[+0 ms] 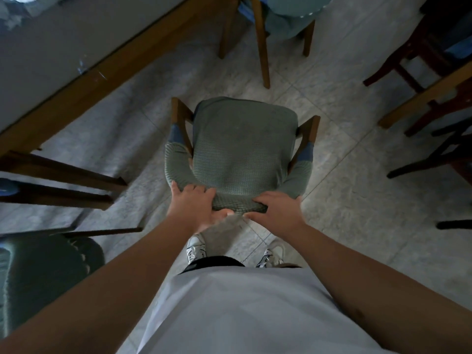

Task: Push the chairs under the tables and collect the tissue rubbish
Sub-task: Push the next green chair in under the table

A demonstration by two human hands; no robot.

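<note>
A wooden chair (242,146) with a grey-green knitted cover stands on the tiled floor right in front of me, its seat pointing away. My left hand (194,205) and my right hand (274,210) both grip the top of its backrest, side by side. The wooden table (84,80) with a grey top runs along the upper left, apart from the chair. No tissue rubbish can be made out clearly.
A second green-covered chair (38,272) sits at the lower left next to the table. Another covered chair (281,21) stands beyond, at the top. Dark red and black chairs (434,60) and a second table edge (421,95) crowd the right side. My feet stand behind the chair.
</note>
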